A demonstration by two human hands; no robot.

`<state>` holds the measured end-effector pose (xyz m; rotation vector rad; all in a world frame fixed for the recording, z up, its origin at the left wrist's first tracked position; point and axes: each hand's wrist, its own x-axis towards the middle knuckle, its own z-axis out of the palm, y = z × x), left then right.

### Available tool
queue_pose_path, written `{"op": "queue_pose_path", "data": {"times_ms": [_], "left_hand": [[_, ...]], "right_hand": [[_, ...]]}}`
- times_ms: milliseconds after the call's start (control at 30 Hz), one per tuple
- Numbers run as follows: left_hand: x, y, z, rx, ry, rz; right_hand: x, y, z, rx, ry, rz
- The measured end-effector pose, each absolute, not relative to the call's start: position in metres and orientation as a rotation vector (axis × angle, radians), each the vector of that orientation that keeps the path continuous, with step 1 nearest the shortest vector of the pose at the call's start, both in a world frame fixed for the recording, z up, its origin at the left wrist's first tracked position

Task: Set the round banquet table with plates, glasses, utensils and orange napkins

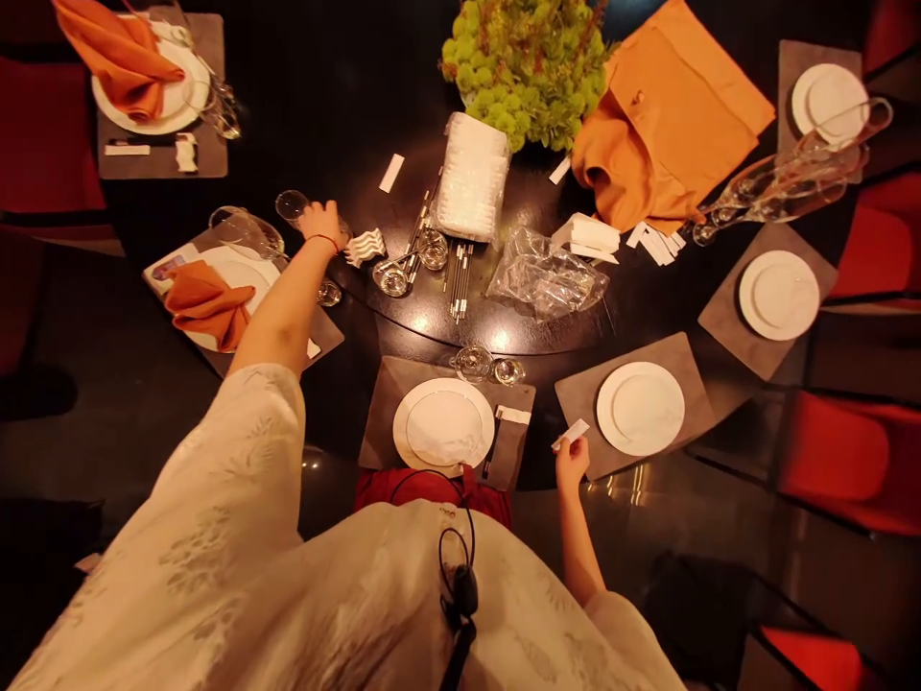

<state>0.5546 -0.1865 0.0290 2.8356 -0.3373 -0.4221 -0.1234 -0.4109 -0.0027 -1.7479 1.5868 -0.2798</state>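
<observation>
My left hand (321, 223) reaches across the far left of the table. Its fingers curl around a clear glass (292, 204), whose round rim shows left of the hand; the rest is partly covered. White wavy rests (366, 248) lie close to its right, and a folded orange napkin (210, 305) stands on a plate below it. My right hand (572, 463) pinches a small white paper sleeve (574, 434) at the lower left corner of a placemat (692, 382), beside a white plate (640, 409).
Chopsticks (459, 280), a wrapped white stack (473, 178), crumpled plastic (548, 278) and orange cloths (673, 115) cover the raised centre by a green plant (529, 72). Champagne flutes (791, 178) lie at right. A plate setting (444, 422) is before me; red chairs (838, 461) surround the table.
</observation>
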Motion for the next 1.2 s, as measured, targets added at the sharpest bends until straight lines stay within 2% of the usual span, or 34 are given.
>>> {"op": "queue_pose_path", "data": {"times_ms": [167, 267, 400, 600, 800, 867, 1067, 1200], "left_hand": [[0.568, -0.187, 0.033, 2.827, -0.356, -0.499], [0.543, -0.185, 0.043, 2.682, -0.506, -0.26], [0.455, -0.173, 0.051, 2.42, -0.807, 0.032], [0.311, -0.127, 0.016, 2.324, -0.715, -0.319], [0.245, -0.091, -0.005, 2.257, -0.587, -0.387], [0.233, -0.085, -0.003, 2.254, -0.561, -0.41], [0.21, -0.079, -0.003, 2.227, -0.644, -0.419], [0.201, -0.074, -0.009, 2.163, -0.739, -0.335]], "right_hand": [[-0.115, -0.396, 0.001, -1.713, 1.602, -0.23], [-0.095, -0.391, 0.0, -1.646, 1.556, -0.241], [-0.066, -0.367, -0.001, -1.459, 1.405, -0.167], [-0.063, -0.321, -0.004, -1.193, 1.273, -0.116], [-0.087, -0.303, -0.01, -1.173, 1.318, -0.092], [-0.099, -0.303, -0.007, -1.29, 1.354, -0.026], [-0.146, -0.33, 0.005, -2.157, 1.043, 0.247], [-0.147, -0.362, -0.004, -2.294, 0.792, 0.522]]}}
